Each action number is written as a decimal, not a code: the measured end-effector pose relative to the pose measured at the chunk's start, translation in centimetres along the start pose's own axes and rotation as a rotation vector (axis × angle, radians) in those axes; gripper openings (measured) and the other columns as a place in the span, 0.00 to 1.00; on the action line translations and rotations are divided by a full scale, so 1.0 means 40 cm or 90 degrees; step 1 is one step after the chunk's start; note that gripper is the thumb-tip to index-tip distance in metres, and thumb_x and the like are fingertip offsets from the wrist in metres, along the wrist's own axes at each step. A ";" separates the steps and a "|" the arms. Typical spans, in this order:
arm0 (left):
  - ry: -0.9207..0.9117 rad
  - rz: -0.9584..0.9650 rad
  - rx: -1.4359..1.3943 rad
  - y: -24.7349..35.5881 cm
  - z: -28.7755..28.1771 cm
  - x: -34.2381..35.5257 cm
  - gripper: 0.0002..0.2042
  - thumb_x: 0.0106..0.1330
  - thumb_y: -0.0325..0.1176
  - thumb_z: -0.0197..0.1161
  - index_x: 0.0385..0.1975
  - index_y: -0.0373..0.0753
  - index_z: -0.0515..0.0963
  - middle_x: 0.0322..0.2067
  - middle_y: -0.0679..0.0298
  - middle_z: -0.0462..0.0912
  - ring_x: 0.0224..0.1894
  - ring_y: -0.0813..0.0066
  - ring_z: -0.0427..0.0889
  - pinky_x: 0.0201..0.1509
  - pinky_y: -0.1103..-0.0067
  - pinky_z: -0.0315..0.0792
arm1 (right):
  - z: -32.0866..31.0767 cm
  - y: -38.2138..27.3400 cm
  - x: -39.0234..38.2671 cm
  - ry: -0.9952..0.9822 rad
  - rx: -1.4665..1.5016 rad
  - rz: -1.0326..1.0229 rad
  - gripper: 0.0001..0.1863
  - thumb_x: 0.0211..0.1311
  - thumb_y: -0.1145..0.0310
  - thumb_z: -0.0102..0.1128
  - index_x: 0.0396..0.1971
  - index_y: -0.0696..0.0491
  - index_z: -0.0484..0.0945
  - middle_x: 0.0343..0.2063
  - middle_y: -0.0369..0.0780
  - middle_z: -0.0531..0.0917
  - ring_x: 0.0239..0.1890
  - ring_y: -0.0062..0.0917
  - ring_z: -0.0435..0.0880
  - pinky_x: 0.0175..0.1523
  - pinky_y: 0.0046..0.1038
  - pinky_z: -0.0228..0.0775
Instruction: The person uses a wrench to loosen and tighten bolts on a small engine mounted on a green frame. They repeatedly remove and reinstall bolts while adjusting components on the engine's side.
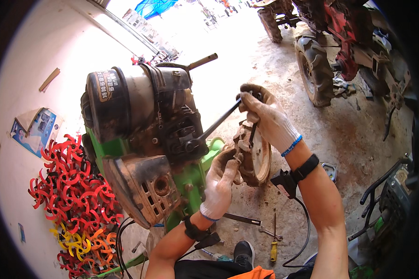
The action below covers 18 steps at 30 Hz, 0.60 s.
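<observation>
White-gloved right hand [269,115] grips one wrench [221,119] (touching one engine [146,142]).

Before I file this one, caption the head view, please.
A gloved right hand grips a dark bar that meets a grimy engine; the gloved left hand is lower.

One view: head-worn fisheye, left unit of the pair, upright, looking down and forward over the wearer's forearms [321,204]. A shoe [243,255] shows near the lower edge; sunlit floor [246,51] runs toward the top. Left hand [219,183] and right hand [271,114] sit close to the lens, around mid-frame; engine [172,132] near too, left of centre. Wall [32,90] fills the left side, tractor wheel [314,69] farther off, upper right. Dark rim all round.
</observation>
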<state>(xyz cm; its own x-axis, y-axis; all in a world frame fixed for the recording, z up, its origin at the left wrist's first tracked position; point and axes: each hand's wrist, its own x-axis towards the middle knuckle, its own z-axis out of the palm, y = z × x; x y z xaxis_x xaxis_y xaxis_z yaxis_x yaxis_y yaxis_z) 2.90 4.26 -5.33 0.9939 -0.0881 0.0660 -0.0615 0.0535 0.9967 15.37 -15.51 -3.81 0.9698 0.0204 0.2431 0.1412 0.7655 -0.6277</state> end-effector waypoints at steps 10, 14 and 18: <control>-0.008 0.011 -0.023 0.007 0.002 -0.001 0.21 0.88 0.35 0.63 0.74 0.35 0.76 0.52 0.65 0.84 0.37 0.84 0.80 0.43 0.82 0.77 | 0.016 -0.007 0.016 0.080 0.064 0.057 0.21 0.83 0.61 0.70 0.64 0.60 0.82 0.44 0.39 0.90 0.32 0.12 0.79 0.35 0.15 0.71; -0.002 0.079 -0.001 0.016 0.008 -0.002 0.26 0.85 0.34 0.65 0.78 0.34 0.70 0.55 0.63 0.84 0.40 0.83 0.82 0.47 0.82 0.79 | -0.008 0.011 -0.017 0.022 0.054 0.057 0.21 0.85 0.57 0.69 0.62 0.58 0.82 0.43 0.39 0.90 0.25 0.13 0.76 0.29 0.14 0.72; -0.065 0.190 0.119 0.017 0.001 -0.023 0.29 0.82 0.32 0.67 0.79 0.33 0.69 0.59 0.59 0.82 0.51 0.77 0.84 0.58 0.75 0.82 | -0.010 0.032 -0.103 -0.021 -0.091 0.095 0.18 0.83 0.61 0.69 0.60 0.58 0.80 0.42 0.41 0.92 0.33 0.14 0.87 0.33 0.18 0.78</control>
<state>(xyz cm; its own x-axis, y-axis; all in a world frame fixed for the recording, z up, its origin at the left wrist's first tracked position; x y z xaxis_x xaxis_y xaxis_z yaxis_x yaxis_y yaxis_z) 1.95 4.35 -4.70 0.9160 -0.1960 0.3501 -0.3722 -0.0894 0.9238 11.64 -14.86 -5.91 0.9755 0.1486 0.1622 0.0262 0.6536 -0.7564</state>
